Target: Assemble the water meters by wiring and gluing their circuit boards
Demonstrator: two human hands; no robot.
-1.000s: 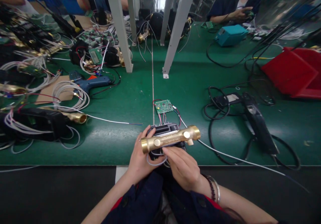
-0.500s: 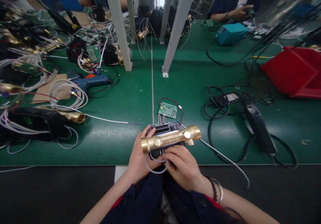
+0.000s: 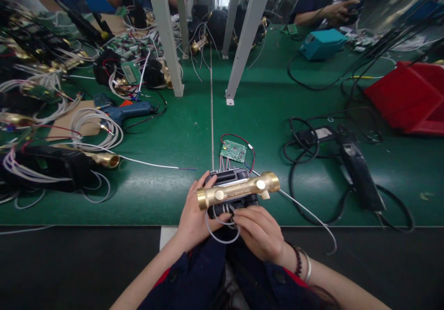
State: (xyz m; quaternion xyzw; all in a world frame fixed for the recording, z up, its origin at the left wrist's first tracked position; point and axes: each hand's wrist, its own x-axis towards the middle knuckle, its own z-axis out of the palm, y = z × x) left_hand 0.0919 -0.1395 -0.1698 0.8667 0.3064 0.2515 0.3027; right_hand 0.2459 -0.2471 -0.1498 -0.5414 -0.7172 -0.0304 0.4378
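A brass pipe body (image 3: 239,189) lies across a black housing (image 3: 229,176) at the table's front edge. My left hand (image 3: 196,210) is wrapped round the left end of the housing. With fingers pinched together, my right hand (image 3: 258,229) is at the housing's near side, on the thin grey cable (image 3: 224,242) that loops below it. A green circuit board (image 3: 233,151) lies just beyond the housing, joined to it by thin wires.
A black handheld tool (image 3: 359,171) with looped cable lies right, near a red bin (image 3: 409,99). A blue tool (image 3: 126,111), coiled cables and another brass-and-black unit (image 3: 52,166) are left. Metal posts (image 3: 243,46) stand ahead. Across the table, a person's hand (image 3: 340,13) holds something dark.
My right hand has shifted slightly down and right from the housing's underside, and the grey cable loop has moved with it. The far person's hand has changed pose.
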